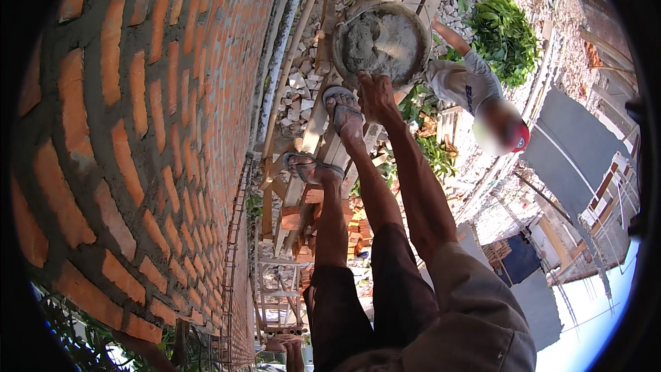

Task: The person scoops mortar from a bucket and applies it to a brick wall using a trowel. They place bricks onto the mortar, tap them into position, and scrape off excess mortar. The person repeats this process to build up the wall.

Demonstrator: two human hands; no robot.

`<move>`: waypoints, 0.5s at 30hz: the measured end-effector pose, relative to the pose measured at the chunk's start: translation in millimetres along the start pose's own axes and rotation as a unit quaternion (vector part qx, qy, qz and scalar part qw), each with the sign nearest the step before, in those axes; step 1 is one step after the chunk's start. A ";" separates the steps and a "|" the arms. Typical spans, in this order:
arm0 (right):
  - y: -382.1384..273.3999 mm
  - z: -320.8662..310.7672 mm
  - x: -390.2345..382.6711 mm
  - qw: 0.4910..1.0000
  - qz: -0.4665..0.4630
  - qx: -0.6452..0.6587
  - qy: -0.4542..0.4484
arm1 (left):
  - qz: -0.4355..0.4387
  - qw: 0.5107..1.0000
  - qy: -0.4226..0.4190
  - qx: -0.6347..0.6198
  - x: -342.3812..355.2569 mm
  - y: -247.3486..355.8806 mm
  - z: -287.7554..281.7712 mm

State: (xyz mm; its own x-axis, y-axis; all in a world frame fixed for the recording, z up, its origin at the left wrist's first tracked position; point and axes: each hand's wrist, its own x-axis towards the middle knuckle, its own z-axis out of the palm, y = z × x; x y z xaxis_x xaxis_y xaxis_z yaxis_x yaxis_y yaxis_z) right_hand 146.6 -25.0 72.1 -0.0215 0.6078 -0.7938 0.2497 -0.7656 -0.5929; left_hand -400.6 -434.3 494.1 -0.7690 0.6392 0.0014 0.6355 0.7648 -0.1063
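My right hand (376, 98) is closed at the near rim of a round bucket (339, 52); its fingers seem to grip that edge. Wet grey mortar (385, 41) fills much of the bucket, with a hollow and a raised lump in it. The bucket rests on wooden planks (313, 127), where my sandalled feet stand just nearer to me. At the bucket's right side, another person's hand (436, 25) reaches to the rim or wire handle. I do not see my left hand.
A brick wall (138, 131) with grey joints rises along the left. Another person in a red cap (521, 139) is at the right, beside leafy green branches (506, 38). Rubble (296, 89) and loose bricks (361, 231) lie below the planks. A small bare limb (292, 355) shows at the lower edge.
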 end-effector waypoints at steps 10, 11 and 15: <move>13.8 -2.5 -50.8 0.997 -0.064 0.019 0.034 | -0.016 0.999 0.003 -0.040 4.0 -2.3 -3.8; 16.5 -6.0 -62.1 0.997 -0.064 0.005 0.041 | 0.007 1.000 0.005 -0.019 4.5 3.1 -3.8; 1.3 -18.3 -125.8 0.992 -0.105 -0.054 0.035 | -0.259 0.927 0.017 -0.273 6.4 42.8 1.4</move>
State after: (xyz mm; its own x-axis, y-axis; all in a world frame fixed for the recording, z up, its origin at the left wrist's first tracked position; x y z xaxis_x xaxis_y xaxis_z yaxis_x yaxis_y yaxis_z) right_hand 167.3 -98.6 173.7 -0.0180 0.7680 -0.6402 0.3495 -0.5950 -0.7237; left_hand -378.5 -397.6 488.2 -0.9838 0.1706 -0.0552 0.1300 0.8906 0.4358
